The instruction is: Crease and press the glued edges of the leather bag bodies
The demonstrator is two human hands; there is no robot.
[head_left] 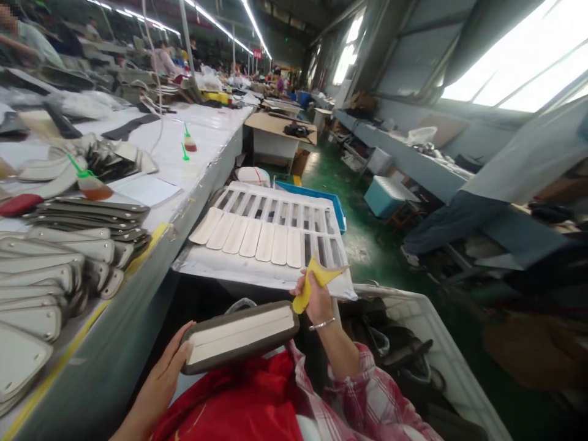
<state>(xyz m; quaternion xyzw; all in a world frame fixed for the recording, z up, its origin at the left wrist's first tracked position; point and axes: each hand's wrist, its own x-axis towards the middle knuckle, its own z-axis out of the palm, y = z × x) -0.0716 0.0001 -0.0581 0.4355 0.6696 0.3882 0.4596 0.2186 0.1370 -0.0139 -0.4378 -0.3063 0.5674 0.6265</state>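
My left hand (pixel 168 367) grips the left end of a dark grey case-like piece (pixel 241 334) with a cream inner face, which lies tilted above my lap. My right hand (pixel 316 300) is closed round a yellow piece (pixel 315 285) with a pointed upper end, close to the right end of the grey piece. Beyond my hands, several cream strips (pixel 248 236) lie in a row on a white slotted rack (pixel 275 205).
On the left, a white table (pixel 202 131) bears stacks of grey panels (pixel 37 275) and glue bottles (pixel 92 184). A white crate (pixel 454 343) with dark pieces is at lower right. A person's legs (pixel 459 214) stand at right, near a blue box (pixel 383 196).
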